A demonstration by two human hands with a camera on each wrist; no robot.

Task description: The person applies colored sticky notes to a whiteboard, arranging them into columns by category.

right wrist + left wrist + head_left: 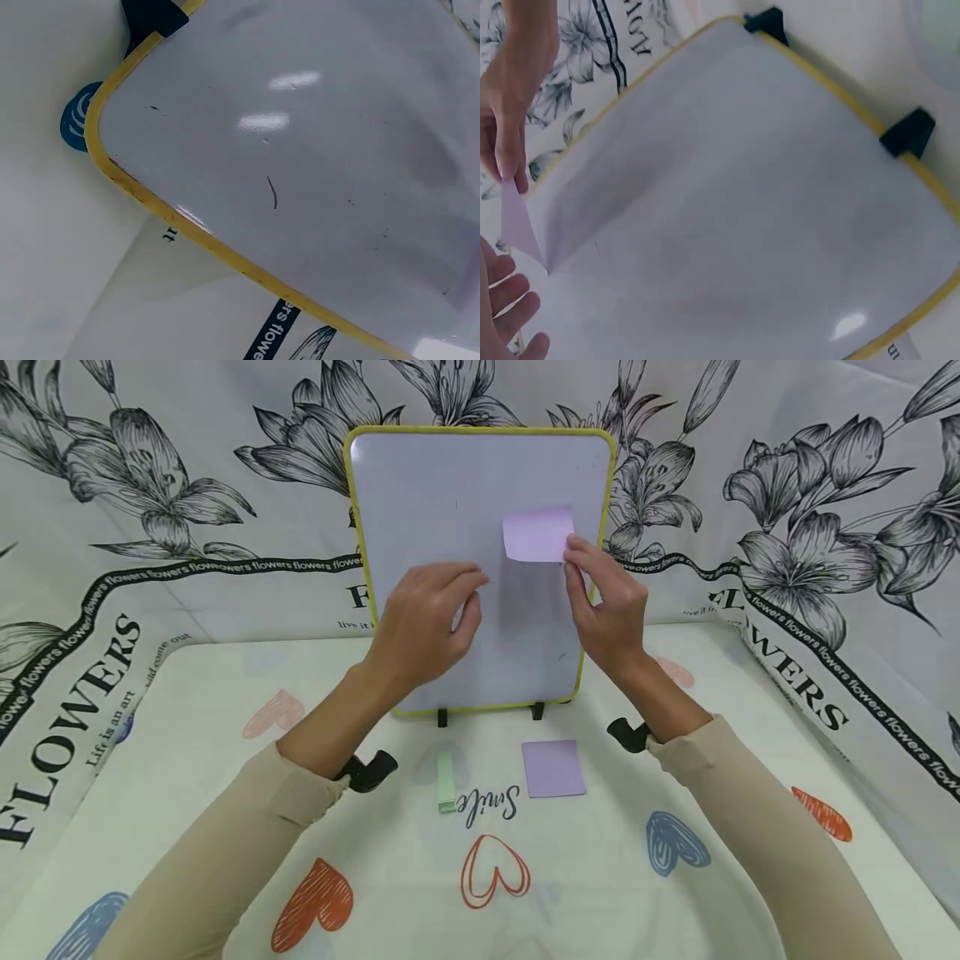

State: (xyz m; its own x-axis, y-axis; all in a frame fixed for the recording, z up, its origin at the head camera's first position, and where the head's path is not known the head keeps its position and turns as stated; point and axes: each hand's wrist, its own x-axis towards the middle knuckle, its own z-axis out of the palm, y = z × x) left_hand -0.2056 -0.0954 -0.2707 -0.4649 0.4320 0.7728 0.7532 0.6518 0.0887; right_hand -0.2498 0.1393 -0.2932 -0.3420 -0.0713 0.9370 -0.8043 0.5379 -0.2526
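Note:
A lilac sticky note [537, 533] is at the upper right of a small whiteboard [435, 493] with a yellow frame. My right hand [613, 602] pinches the note's lower right corner between thumb and fingertips. In the left wrist view the note [519, 225] stands out from the board at an angle, one corner right at its surface. My left hand [427, 622] hovers before the board, left of the note, fingers loosely bent with nothing in them. The right wrist view shows the board's lower corner, with the right hand out of sight.
Black feet [537, 711] prop the board upright on a heart-printed tablecloth [405, 877]. A purple square pad [553, 768] lies in front of it, with a narrow light green strip [446, 782] to its left. Behind hangs flower-printed cloth [202, 435].

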